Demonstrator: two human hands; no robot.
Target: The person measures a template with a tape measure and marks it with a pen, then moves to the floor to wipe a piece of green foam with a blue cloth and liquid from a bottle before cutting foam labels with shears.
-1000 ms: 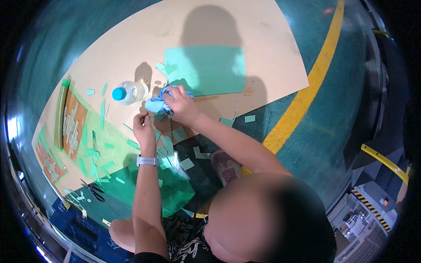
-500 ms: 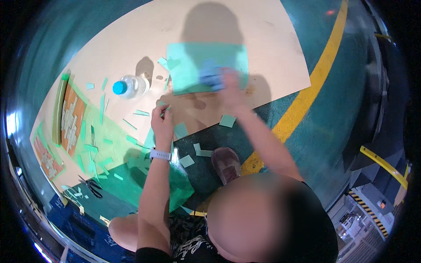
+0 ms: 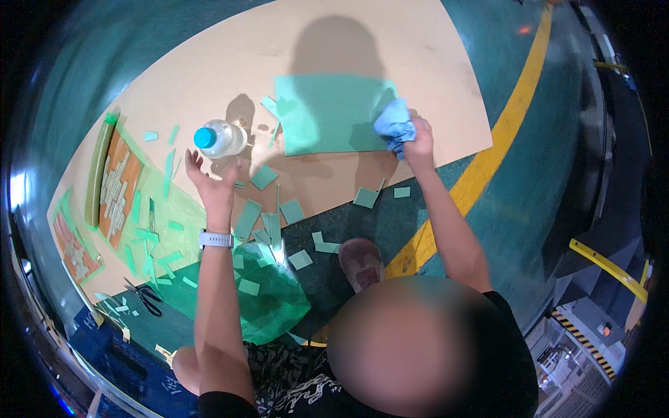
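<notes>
My right hand [image 3: 419, 146] grips a crumpled blue cloth [image 3: 395, 124] at the right edge of a light green sheet [image 3: 327, 115]. The sheet lies flat on a large beige board [image 3: 446, 76]. My left hand [image 3: 211, 182] is open, thumb and fingers spread, just below a clear plastic bottle [image 3: 226, 139] with a blue cap. I cannot tell whether the fingertips touch the bottle. Beside that hand, a small green square [image 3: 264, 177] rests on the board, with longer green pieces [image 3: 247, 219] nearer me.
Green scraps litter the board's left side and a translucent green sheet [image 3: 279, 299]. Black scissors [image 3: 146, 299] lie at the lower left. A green roll [image 3: 102, 171] lies beside a brick-patterned piece [image 3: 117, 184]. A yellow line [image 3: 481, 167] crosses the green floor near my shoe [image 3: 361, 263].
My right hand has carried the cloth rightward from the middle of the green sheet to its edge. My left hand has moved left toward the bottle, its closed fingers now spread.
</notes>
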